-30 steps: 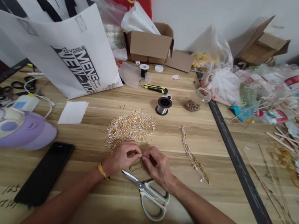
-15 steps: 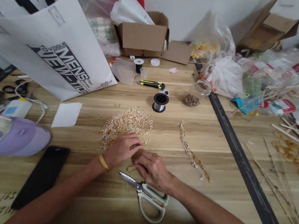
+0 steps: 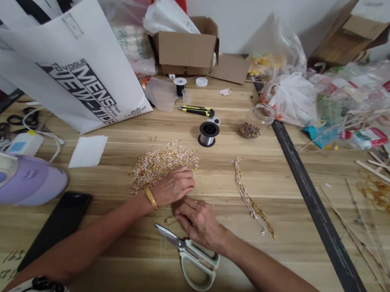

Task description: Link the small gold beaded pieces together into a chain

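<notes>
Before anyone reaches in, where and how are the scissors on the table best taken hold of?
Probably by the lower handle loop, coming from the wearer's near right side. The scissors lie flat, handles toward the wearer and blades pointing away to the left, so this keeps fingers off the blades. The right hand crowds the upper loop.

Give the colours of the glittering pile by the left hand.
The pile is gold and silvery white; head view.
</notes>
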{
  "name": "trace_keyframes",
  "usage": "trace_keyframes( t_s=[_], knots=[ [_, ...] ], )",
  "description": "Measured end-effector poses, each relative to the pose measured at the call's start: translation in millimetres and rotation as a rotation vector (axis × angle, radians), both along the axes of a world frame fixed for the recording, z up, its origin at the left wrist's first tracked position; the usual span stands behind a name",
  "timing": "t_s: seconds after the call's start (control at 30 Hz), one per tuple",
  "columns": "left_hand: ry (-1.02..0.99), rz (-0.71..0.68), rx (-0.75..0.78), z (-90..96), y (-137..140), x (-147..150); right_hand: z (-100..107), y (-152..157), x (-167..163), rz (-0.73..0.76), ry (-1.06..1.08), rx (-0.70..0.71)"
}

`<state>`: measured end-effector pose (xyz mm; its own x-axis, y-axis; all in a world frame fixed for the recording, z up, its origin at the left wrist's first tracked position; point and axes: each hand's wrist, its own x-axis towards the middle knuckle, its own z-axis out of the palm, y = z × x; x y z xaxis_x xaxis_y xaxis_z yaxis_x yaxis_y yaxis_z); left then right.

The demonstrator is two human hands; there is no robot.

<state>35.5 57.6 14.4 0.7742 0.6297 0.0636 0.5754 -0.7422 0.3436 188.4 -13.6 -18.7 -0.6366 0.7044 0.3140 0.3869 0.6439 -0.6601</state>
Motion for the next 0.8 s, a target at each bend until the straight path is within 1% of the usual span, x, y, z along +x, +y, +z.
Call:
trace_keyframes(
  t_s=[0.2, 0.5, 0.8],
  knots=[
    [-0.048, 0.024, -0.004, -4.5, 0, -1, 1, 0, 0, 0.002, -0.013, 0.007],
    [-0.096, 0.023, 0.008, -11.9, -1, -4, 1, -1, 0, 0.013, -0.01, -0.021],
    [-0.091, 0.018, 0.054, -10.9, -3, -4, 0, 0, -1, 0.012, 0.007, -0.02]
  ],
)
